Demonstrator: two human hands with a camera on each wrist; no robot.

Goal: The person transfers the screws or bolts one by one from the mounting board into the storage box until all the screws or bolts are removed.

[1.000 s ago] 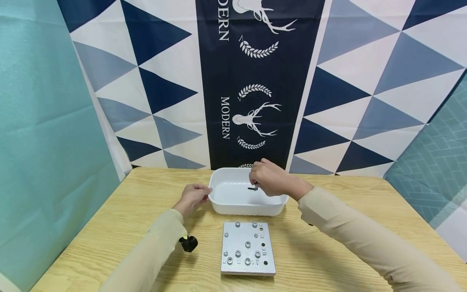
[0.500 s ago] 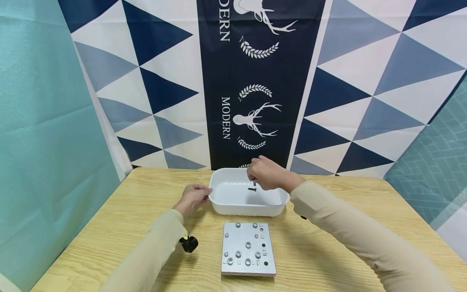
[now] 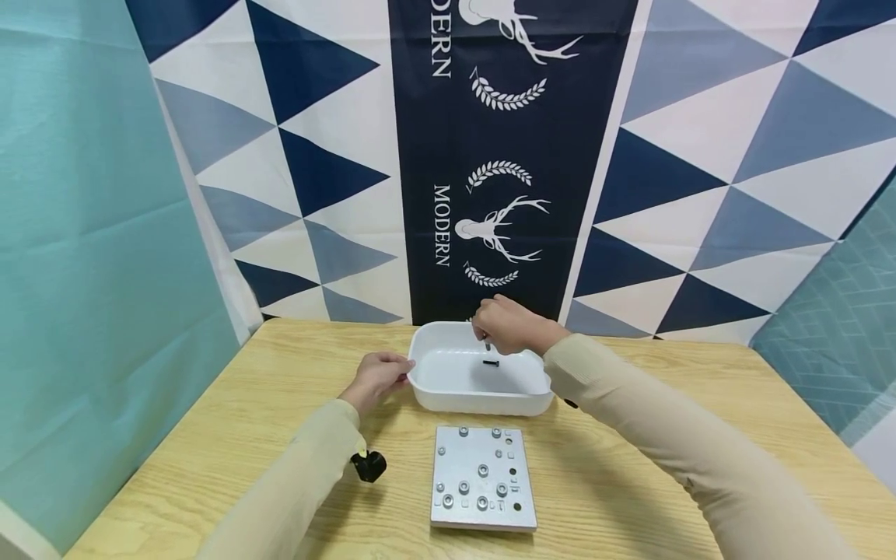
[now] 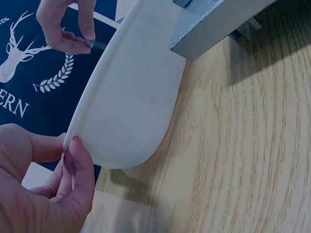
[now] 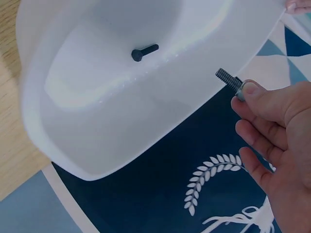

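A white plastic basin stands on the table. My left hand pinches its left rim between thumb and fingers, as the left wrist view shows. Over the basin's back part, my right hand holds a threaded metal bolt by its head end, between thumb and index finger; the shank points out from the fingertips. The fingertips hide most of the head. Below, a black bolt lies on the basin floor, apart from the hand.
In front of the basin sits a silver metal plate with several socket-head screws and a few open holes. Threaded ends stick out beneath it. A patterned cloth hangs behind the table.
My right hand has lifted slightly and shifted a little left over the basin with the bolt, uncovering the black one below. The left hand keeps its grip. The head view has shifted slightly.
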